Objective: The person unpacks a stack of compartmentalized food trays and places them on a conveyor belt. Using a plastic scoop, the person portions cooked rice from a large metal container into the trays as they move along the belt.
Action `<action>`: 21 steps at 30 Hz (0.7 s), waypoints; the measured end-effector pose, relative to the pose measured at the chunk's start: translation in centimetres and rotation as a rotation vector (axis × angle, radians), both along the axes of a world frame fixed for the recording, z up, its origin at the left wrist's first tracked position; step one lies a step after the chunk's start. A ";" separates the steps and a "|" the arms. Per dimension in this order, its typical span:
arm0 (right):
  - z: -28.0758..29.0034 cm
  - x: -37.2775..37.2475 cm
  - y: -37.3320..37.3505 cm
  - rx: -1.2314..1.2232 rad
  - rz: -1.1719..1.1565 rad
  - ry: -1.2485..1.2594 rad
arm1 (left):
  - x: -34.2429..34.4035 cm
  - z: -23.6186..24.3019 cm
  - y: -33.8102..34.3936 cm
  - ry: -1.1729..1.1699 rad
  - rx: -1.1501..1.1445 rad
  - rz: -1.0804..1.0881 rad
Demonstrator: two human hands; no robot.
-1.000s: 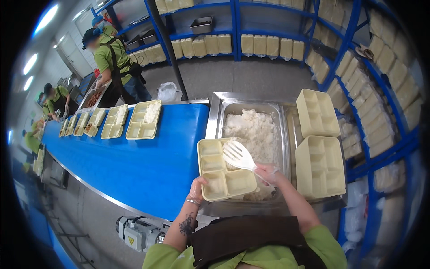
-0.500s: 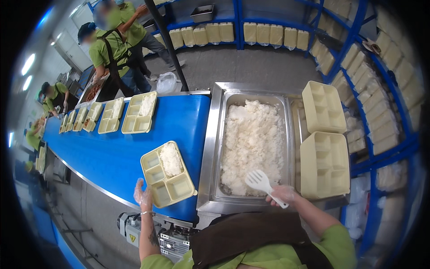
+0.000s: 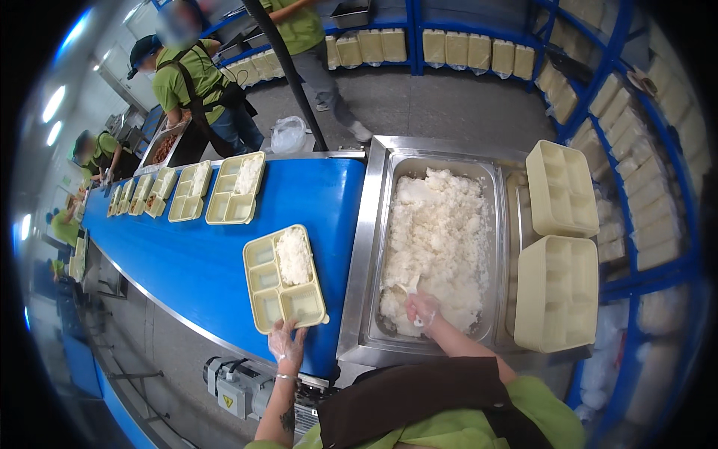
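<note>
My left hand [image 3: 286,344], in a clear glove, has its fingers apart against the near edge of a cream compartment meal tray [image 3: 265,302]. White rice [image 3: 294,256] fills that tray's far right compartment; the others hold nothing. My gloved right hand [image 3: 424,310] is closed around the handle of a white slotted serving spoon [image 3: 410,286]. The spoon's head is tipped down into the near left part of the cooked rice [image 3: 437,232], partly hidden. A steel pan [image 3: 490,196] contains this rice.
The tray lies on a blue conveyor belt [image 3: 217,247], with several filled trays [image 3: 217,213] farther along. Two stacks of cream trays [image 3: 557,299] stand right of the pan. A motor [image 3: 238,389] sits below the belt. Co-workers [image 3: 187,82] stand beyond the belt.
My left hand has moved right to the tray's near edge, and the tray sits straighter. My right hand has brought the spoon left and down into the rice. A co-worker at the back has moved right.
</note>
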State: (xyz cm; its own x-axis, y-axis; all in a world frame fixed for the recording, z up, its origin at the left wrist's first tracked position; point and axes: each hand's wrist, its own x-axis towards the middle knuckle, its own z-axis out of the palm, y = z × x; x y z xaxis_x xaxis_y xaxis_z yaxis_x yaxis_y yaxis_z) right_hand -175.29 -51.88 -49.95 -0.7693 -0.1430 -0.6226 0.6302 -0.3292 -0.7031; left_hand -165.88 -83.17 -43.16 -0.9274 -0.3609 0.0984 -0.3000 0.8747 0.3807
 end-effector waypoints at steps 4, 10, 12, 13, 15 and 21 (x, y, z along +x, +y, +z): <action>-3.4 -2.5 1.2 -0.233 -0.011 0.053 | -6.0 -1.1 0.2 0.116 -0.036 -0.069; 0.3 -1.7 5.2 0.069 0.021 0.058 | -15.7 -0.7 0.4 0.094 0.007 -0.131; -0.2 -3.0 7.3 0.453 0.022 0.120 | -18.2 -0.2 0.3 0.035 0.026 -0.145; 0.5 -4.0 7.9 0.680 0.104 0.134 | -19.3 -0.3 0.3 0.048 0.007 -0.140; 3.5 -6.6 8.4 1.160 0.367 0.118 | -20.4 -0.8 0.1 0.071 -0.044 -0.117; 1.9 -5.5 5.9 1.103 0.385 0.001 | -18.8 1.2 4.7 0.192 -0.012 -0.133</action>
